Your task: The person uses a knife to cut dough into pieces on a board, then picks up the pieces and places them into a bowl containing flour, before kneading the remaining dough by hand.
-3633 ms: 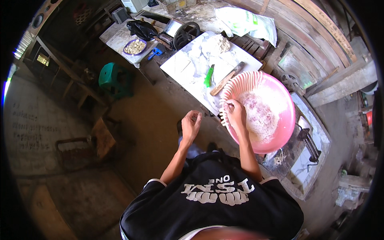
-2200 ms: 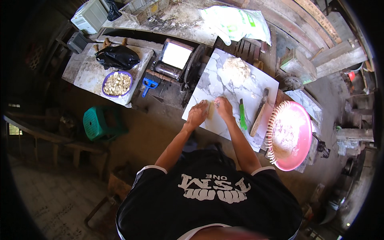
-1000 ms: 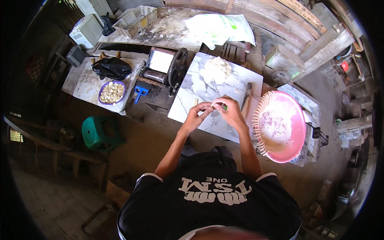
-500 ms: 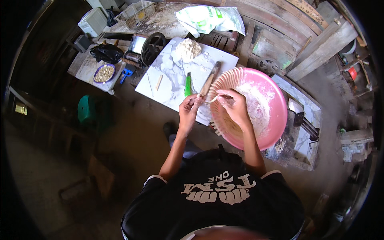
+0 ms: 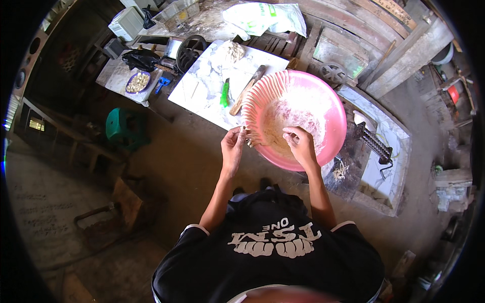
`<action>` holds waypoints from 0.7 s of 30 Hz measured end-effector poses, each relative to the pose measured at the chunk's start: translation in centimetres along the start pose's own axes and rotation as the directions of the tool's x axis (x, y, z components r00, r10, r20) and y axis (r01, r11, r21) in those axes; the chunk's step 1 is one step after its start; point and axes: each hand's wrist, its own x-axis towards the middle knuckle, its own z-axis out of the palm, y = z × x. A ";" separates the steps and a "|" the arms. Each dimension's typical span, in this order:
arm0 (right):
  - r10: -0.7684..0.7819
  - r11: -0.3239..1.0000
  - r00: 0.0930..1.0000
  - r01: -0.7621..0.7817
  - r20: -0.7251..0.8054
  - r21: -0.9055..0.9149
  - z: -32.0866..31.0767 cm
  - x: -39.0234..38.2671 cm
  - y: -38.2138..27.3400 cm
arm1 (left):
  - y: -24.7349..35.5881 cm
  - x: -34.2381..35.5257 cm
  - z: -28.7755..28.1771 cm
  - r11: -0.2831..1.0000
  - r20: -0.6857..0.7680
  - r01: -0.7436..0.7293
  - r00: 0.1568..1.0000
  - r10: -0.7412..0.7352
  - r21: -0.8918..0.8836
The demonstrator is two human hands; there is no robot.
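Note:
My left hand (image 5: 233,147) is closed in a pinch at the near left rim of the pink basin (image 5: 337,113). A small pale piece of dough (image 5: 243,130) shows at its fingertips. Over the basin's near inside, my right hand (image 5: 302,145) has thumb and fingers drawn together; whatever they may hold is hidden. Dough strips (image 5: 256,101) hang side by side over the basin's left rim, close to my left hand. White flour (image 5: 308,113) coats the basin's inside, and both hands look dusted with it.
Left of the basin, a marbled white board (image 5: 194,108) bears a green-handled knife (image 5: 225,93), a wooden stick (image 5: 247,91) and a dough lump (image 5: 233,51). A hand-cranked roller machine (image 5: 189,53) stands beyond. A dark coil-shaped metal part (image 5: 375,144) lies right. A green stool (image 5: 125,129) stands left.
My hands have moved apart, and the pale strip between them no longer shows there. My right hand is now over the basin's inside. The view has shifted, so the board and basin appear farther left.

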 end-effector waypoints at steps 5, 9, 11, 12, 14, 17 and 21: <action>0.000 0.995 1.000 -0.001 -0.005 -0.096 0.8 -0.7 1.2 | 0.6 -0.6 -0.4 0.997 0.021 0.003 1.000 -0.004 0.075; -0.014 0.989 1.000 0.010 -0.027 -0.145 1.4 -0.6 1.4 | 0.0 -0.8 -0.7 0.994 0.022 -0.009 1.000 0.007 0.110; 0.008 0.985 1.000 -0.012 -0.027 -0.170 1.8 -0.8 1.3 | 0.0 -0.9 -0.8 0.992 0.024 -0.009 1.000 0.006 0.122; 0.027 0.980 0.999 -0.032 -0.026 -0.195 1.9 -0.8 1.2 | 0.1 -0.9 -0.8 0.994 0.023 -0.002 1.000 -0.001 0.113; 0.030 0.983 0.999 -0.036 -0.035 -0.178 1.9 -0.8 1.3 | 0.3 -1.0 -0.8 0.995 0.024 0.004 1.000 -0.006 0.103; -0.089 0.960 0.991 0.060 -0.097 -0.272 1.9 -0.7 1.2 | 0.5 -1.0 -0.7 0.998 0.041 -0.006 0.999 0.003 0.068; -0.158 0.912 0.987 0.139 -0.018 -0.387 2.4 -1.0 1.1 | 0.1 -0.9 -0.7 0.997 0.051 -0.011 0.999 0.008 0.073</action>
